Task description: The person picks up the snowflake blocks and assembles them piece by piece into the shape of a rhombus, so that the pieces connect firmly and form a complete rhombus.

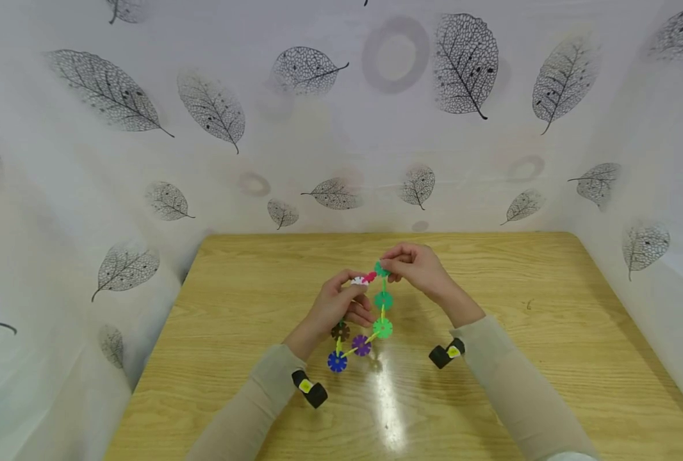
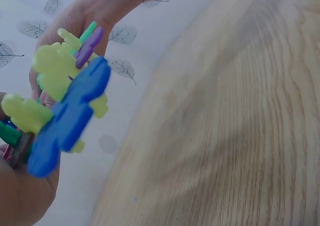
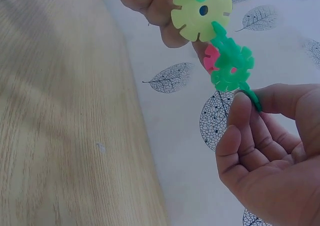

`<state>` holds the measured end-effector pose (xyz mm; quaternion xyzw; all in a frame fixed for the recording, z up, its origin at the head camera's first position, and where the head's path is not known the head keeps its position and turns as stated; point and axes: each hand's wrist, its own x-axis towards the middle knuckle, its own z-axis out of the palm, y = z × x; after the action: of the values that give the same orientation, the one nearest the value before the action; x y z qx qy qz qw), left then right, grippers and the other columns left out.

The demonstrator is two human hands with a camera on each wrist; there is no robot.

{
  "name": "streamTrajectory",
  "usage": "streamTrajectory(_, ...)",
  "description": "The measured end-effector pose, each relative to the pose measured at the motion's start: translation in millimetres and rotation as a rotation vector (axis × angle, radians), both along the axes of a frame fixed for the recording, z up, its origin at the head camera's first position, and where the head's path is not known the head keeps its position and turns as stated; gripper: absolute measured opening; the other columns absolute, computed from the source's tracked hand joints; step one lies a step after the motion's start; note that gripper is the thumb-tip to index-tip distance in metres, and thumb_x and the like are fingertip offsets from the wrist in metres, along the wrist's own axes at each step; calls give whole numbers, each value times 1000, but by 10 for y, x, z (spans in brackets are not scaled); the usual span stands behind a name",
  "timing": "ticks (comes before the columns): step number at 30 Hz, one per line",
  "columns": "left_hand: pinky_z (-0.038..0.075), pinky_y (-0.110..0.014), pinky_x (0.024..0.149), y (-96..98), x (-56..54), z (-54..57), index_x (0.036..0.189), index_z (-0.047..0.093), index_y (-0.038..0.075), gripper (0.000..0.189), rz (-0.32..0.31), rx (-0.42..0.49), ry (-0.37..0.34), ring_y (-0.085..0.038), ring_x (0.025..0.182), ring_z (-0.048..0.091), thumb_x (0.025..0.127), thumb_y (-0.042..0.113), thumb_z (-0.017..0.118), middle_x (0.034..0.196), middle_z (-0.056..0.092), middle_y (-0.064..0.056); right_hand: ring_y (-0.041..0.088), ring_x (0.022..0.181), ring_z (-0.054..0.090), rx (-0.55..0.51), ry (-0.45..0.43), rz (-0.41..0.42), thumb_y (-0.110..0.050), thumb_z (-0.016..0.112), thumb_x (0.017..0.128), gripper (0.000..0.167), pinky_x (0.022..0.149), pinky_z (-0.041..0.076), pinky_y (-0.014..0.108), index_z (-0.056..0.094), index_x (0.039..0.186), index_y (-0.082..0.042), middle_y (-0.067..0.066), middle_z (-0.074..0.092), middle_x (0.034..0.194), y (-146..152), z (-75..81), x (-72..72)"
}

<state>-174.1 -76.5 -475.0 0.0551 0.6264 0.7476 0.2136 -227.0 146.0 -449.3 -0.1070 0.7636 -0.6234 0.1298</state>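
Observation:
A chain of slotted plastic snowflake discs hangs in a loop between the hands. My left hand [image 1: 336, 304] pinches a white disc [image 1: 359, 280] between thumb and index finger, with a pink disc [image 1: 370, 277] beside it. At the top right of the loop, my right hand [image 1: 419, 267] pinches a green disc [image 1: 382, 269] by its edge. Below come another green disc [image 1: 384, 300], a light green one [image 1: 382, 328], a purple one [image 1: 361, 346], a blue one [image 1: 337, 362] and a brown one [image 1: 340, 331]. Yellow discs link several of these edge-on. In the left wrist view the blue disc [image 2: 72, 118] is closest.
The chain is held over a wood-grain table [image 1: 249, 282]. A pale cloth [image 1: 341, 141] printed with dark leaves rises behind the table and on both sides. Black devices [image 1: 446, 353] are strapped at both wrists.

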Motion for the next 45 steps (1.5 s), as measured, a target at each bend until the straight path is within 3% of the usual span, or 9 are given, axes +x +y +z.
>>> streamTrajectory(14,65,-33,60,-5,-17,-24,137,53,5,30,3,7,-13,-17,61,76,109,15,52,76,69,-6,13,78,72,-2,-29,35,-12,69,102,24,80,65,33,68,115,8,-5,77,87,11,3,-8)
streamTrajectory(24,65,-33,61,12,-9,5,136,53,5,28,-8,8,-7,-17,62,76,110,15,51,77,69,-7,11,74,71,8,-7,42,-11,69,101,23,76,63,28,69,114,8,0,78,87,0,10,-8)
streamTrajectory(32,65,-31,61,43,-7,16,136,50,3,29,-11,25,14,-16,62,76,108,11,48,78,69,-4,12,75,72,39,9,78,-10,70,100,21,80,65,38,70,111,8,3,79,91,-28,22,-16)
streamTrajectory(39,65,-31,60,56,-20,3,134,49,2,28,-5,38,39,-15,60,76,108,12,48,78,70,-2,10,73,72,12,7,85,-7,70,100,20,78,65,32,69,111,10,0,78,88,-52,10,-23)
streamTrajectory(45,65,-32,60,52,-17,0,136,45,-2,32,-43,53,4,-16,61,75,109,15,45,75,70,-2,12,74,72,25,12,89,-9,70,100,18,79,65,36,71,110,7,0,78,88,-42,22,-18)
